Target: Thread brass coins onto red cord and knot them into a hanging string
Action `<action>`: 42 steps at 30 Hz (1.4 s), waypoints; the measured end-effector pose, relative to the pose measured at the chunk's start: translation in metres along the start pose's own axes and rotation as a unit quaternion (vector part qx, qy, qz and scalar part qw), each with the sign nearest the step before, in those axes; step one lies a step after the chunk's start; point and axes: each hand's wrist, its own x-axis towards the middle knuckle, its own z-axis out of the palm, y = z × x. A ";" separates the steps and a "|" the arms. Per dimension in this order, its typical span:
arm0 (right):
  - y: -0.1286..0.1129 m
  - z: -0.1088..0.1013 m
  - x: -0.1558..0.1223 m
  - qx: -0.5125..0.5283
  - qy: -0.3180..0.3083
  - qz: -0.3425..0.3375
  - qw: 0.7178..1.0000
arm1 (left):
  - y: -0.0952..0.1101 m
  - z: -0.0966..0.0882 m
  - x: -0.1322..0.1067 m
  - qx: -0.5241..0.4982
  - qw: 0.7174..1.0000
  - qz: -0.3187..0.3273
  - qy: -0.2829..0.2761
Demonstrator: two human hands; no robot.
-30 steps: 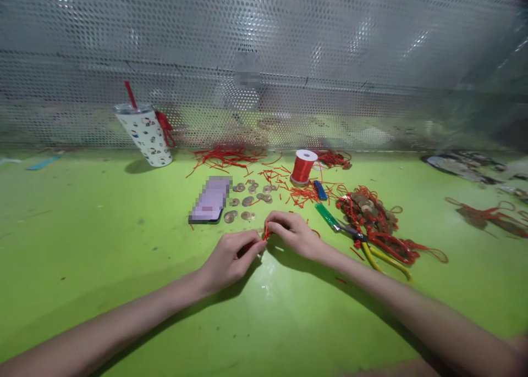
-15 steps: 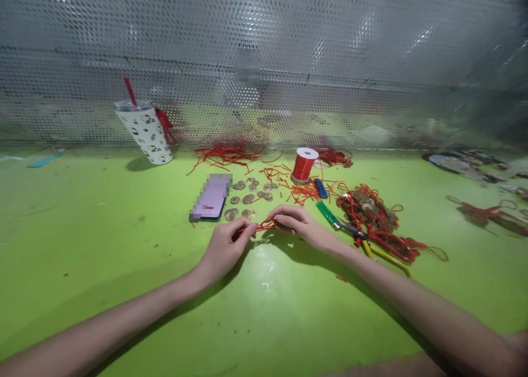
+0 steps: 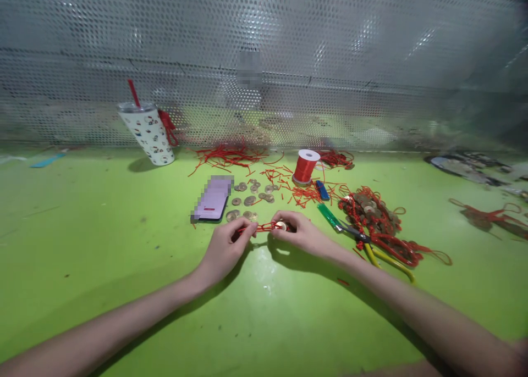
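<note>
A short length of red cord [image 3: 260, 228] is stretched between my two hands just above the green table [image 3: 103, 245]. My left hand [image 3: 225, 250] pinches its left end with closed fingers. My right hand [image 3: 299, 233] grips the right end together with a brass coin [image 3: 281, 225] at its fingertips. Loose brass coins [image 3: 248, 200] lie just beyond my hands, next to a phone [image 3: 212, 199] lying flat.
A red cord spool [image 3: 305, 166] stands behind scattered red cord scraps [image 3: 225, 156]. Blue [image 3: 322, 190] and green [image 3: 329, 215] lighters, yellow-handled pliers [image 3: 381, 256] and a pile of finished red coin knots [image 3: 373, 215] lie to the right. A patterned cup with a straw [image 3: 148, 135] stands back left by the perforated metal wall.
My hands have drawn apart, pulling the red cord out into a line between them. A brass coin now shows at my right fingertips.
</note>
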 end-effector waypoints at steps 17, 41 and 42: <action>-0.001 -0.011 -0.002 0.055 -0.080 -0.021 0.995 | 0.001 0.000 -0.001 -0.011 0.998 0.030 -0.050; -0.008 -0.002 0.000 0.009 -0.015 -0.045 0.999 | -0.003 0.003 -0.001 -0.038 0.997 0.035 -0.064; -0.008 -0.002 -0.001 0.013 -0.013 -0.043 0.999 | -0.002 0.003 -0.001 -0.042 0.996 0.036 -0.064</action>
